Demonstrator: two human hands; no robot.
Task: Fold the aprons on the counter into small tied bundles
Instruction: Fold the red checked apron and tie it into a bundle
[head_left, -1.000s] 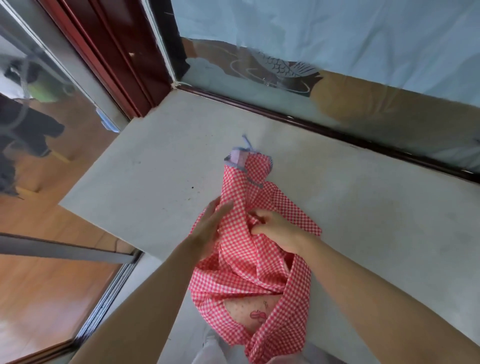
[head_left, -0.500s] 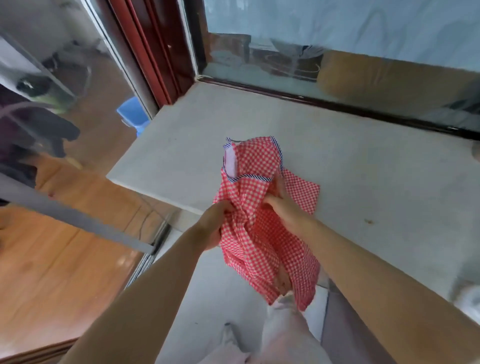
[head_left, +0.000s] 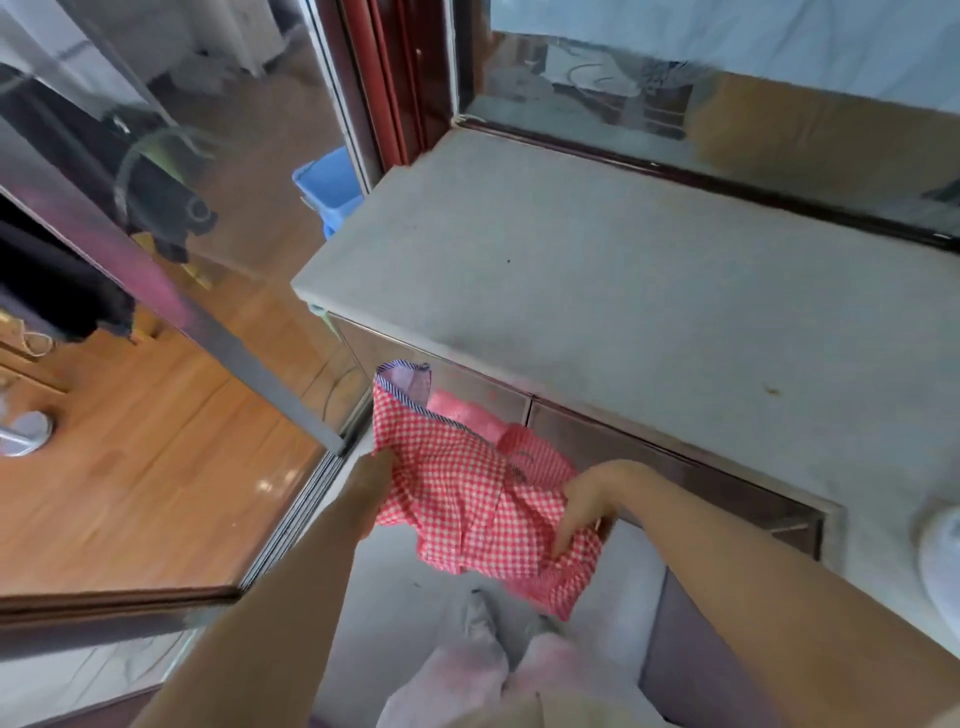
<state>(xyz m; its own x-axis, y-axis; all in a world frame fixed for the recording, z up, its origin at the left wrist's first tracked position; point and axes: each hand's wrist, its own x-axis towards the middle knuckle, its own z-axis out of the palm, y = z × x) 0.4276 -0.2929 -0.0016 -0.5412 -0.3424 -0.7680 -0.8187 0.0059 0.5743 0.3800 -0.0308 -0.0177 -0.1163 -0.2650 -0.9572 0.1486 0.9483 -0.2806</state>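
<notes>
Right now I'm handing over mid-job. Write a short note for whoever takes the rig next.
Left hand: grips the apron at its left edge; the view is blurred and its fingers are unclear.
Right hand: pinches the apron's right side, fingers pointing down.
Apron: loose and crumpled, held in the air in front of the counter, not lying on it.
Done: no neat fold or tie shows.
Left: fold it small and tie the bundle. No other apron is in view.

left hand (head_left: 372, 480) on left of apron (head_left: 467, 493), right hand (head_left: 583, 500) on right, counter (head_left: 623, 291) behind them
</notes>
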